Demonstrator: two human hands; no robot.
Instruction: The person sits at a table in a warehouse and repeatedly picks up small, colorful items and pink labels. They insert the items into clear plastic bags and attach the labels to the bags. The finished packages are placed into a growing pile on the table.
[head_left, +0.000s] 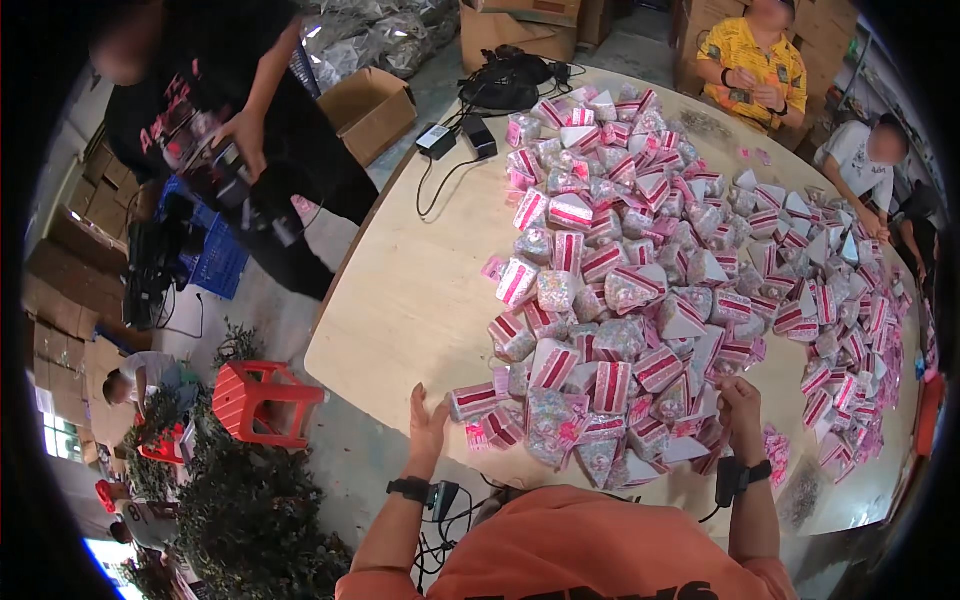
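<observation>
A large pile of clear-bagged, cake-slice-shaped pieces (612, 388), white with pink and red layers, covers the table in front of me. My left hand (428, 428) is open at the near left edge of the pile, with its thumb and fingers apart and nothing in it. Close beside it lies one bagged slice (474, 401). At the pile's near right side, my right hand (739, 403) has its fingers curled together. Whatever they may hold is too small or hidden to make out. Both wrists wear black straps with small devices.
Black adapters (478, 137) with cables and a black bag (505, 80) lie on the table's (390, 290) far left. A red stool (262, 404) stands left, beside dark artificial foliage (255, 500). One standing person holds equipment; others sit around the table's far right.
</observation>
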